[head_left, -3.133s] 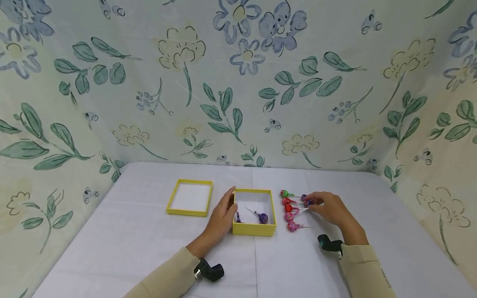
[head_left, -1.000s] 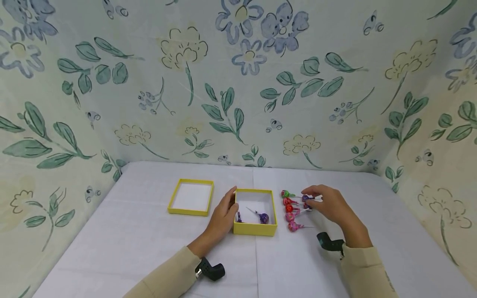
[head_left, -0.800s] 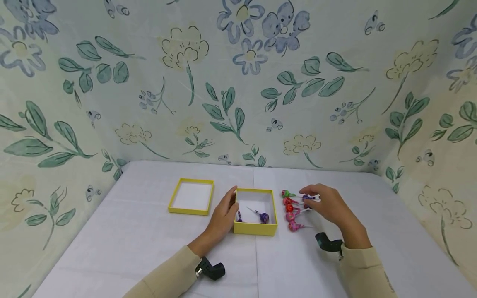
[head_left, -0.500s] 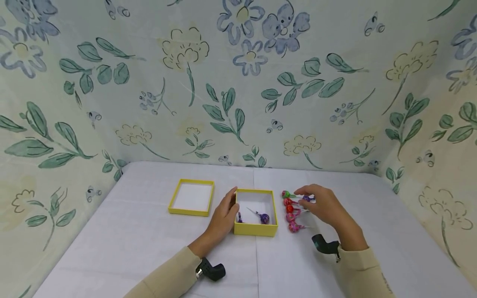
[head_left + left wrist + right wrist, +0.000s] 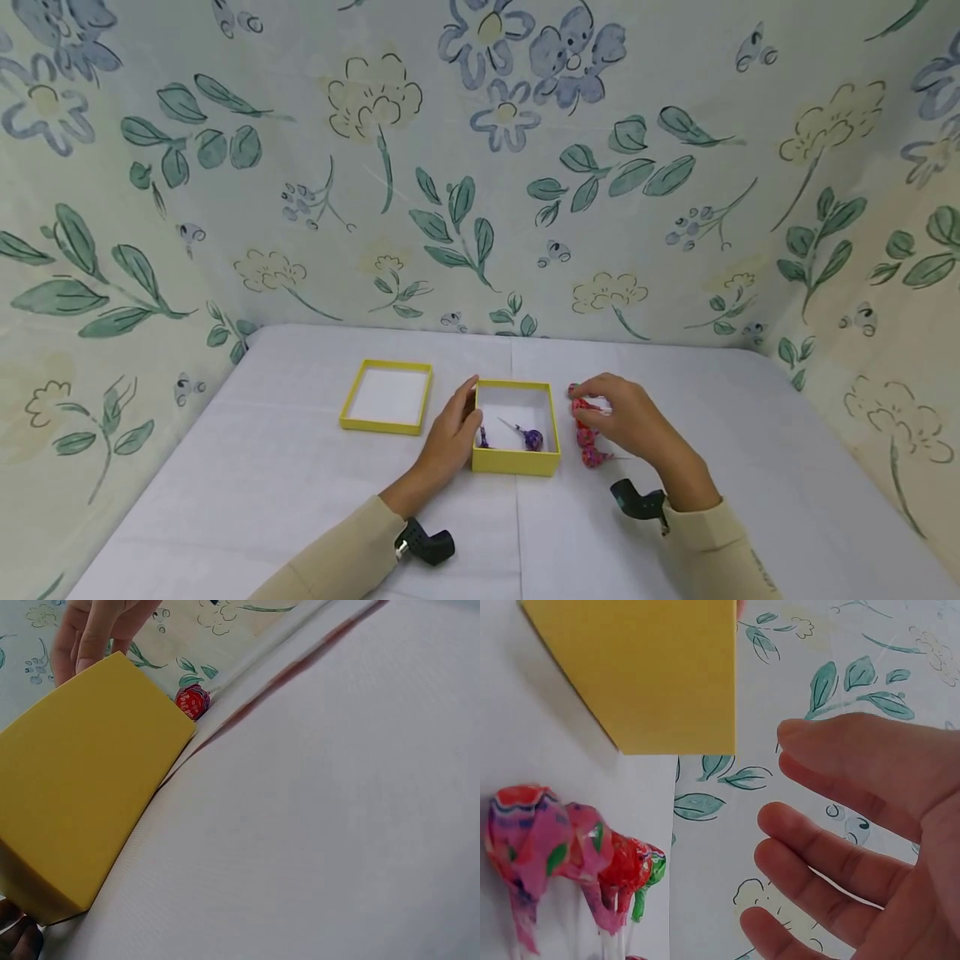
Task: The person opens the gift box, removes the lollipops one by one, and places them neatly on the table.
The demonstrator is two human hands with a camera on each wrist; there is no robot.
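My left hand (image 5: 444, 442) rests against the left side of an open yellow box (image 5: 516, 463). Its fingers reach along that wall and the thumb lies at the rim. Inside the box are a purple lollipop (image 5: 533, 439) and another one partly hidden by the left wall. My right hand (image 5: 633, 421) hovers over a column of wrapped lollipops right of the box; in the right wrist view its fingers are parted, with nothing between them. Pink lollipops (image 5: 592, 457) show at the near end, a red lollipop (image 5: 579, 405) farther up; a green lollipop (image 5: 654, 866) shows in the right wrist view.
A shallow yellow-rimmed lid (image 5: 381, 429) lies left of the box, white inside up. The white-covered table (image 5: 300, 467) meets a floral cloth backdrop (image 5: 525, 275) behind and at both sides.
My right hand has moved left from the purple lollipops at the sticks' ends to above the column's heads, hiding those purple ones. The left hand and the box stay in place.
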